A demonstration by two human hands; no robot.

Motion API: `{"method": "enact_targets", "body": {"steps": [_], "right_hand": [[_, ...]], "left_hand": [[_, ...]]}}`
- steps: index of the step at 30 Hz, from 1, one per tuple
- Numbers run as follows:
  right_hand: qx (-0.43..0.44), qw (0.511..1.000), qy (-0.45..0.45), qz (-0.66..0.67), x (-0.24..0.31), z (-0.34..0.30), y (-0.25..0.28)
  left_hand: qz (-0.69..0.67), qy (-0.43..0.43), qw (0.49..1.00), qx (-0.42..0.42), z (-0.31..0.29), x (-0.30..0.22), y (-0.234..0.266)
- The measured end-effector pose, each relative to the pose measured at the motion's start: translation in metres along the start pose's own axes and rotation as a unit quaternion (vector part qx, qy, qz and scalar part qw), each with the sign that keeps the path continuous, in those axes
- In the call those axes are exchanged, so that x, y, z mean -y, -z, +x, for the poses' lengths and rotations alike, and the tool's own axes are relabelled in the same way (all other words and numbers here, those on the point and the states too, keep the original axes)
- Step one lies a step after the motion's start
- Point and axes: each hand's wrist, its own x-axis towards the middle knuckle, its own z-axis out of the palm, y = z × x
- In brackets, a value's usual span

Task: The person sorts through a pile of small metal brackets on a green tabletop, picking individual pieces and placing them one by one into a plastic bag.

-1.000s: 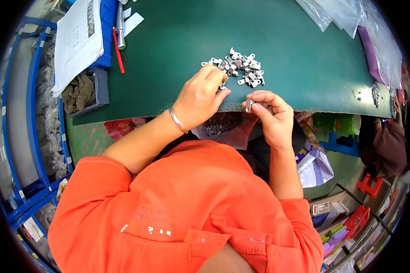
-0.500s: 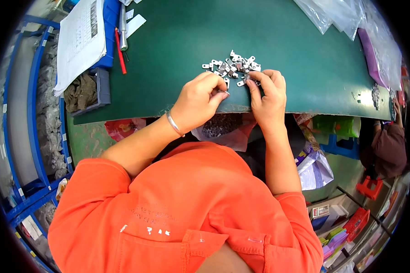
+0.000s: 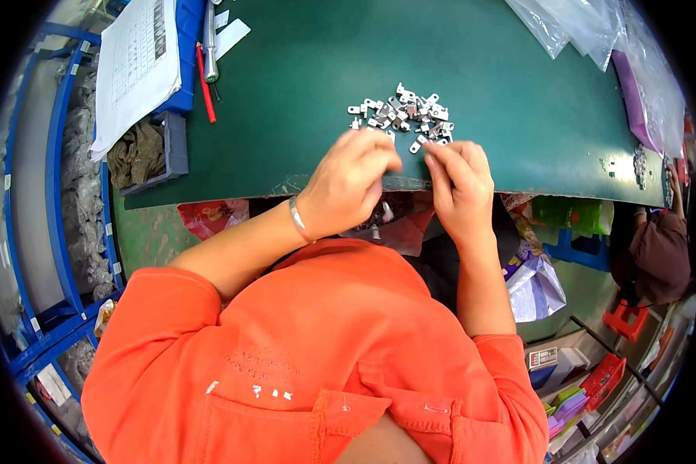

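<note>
A loose pile of small metal brackets, silvery with darker parts, lies near the front edge of the green table. My left hand is over that edge, left of the pile, its fingers curled and smeared by motion. Just below it, small pale blurred pieces show above an open bag. My right hand is at the pile's near right, thumb and forefinger pinched. A single bracket lies against its fingertips; whether they grip anything is hidden.
At the left are a blue tray with papers, a red pen and a grey bin with brown cloth. Clear plastic bags lie far right. Another person sits at the right.
My left hand has shifted slightly and is now blurred, with pale pieces below it that were not there. My right hand has drawn back a little toward me from the pile.
</note>
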Motion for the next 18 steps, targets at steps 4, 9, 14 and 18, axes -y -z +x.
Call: {"method": "enact_targets", "body": {"steps": [4,9,14,18], "right_hand": [[-0.009,0.997,-0.015,-0.078,-0.002,0.005,-0.015],[-0.037,0.994,-0.052,0.085,-0.003,-0.008,-0.009],[-0.022,0.840,-0.275,0.468,0.004,-0.015,0.000],[0.060,0.817,-0.272,0.505,0.001,-0.019,0.009]], "left_hand": [[0.096,0.107,0.988,-0.063,0.012,0.004,-0.009],[-0.110,0.231,0.967,0.003,0.008,0.002,-0.004],[-0.376,0.336,0.863,-0.030,0.006,0.000,-0.007],[-0.476,0.266,0.838,-0.011,0.001,-0.005,-0.005]]}}
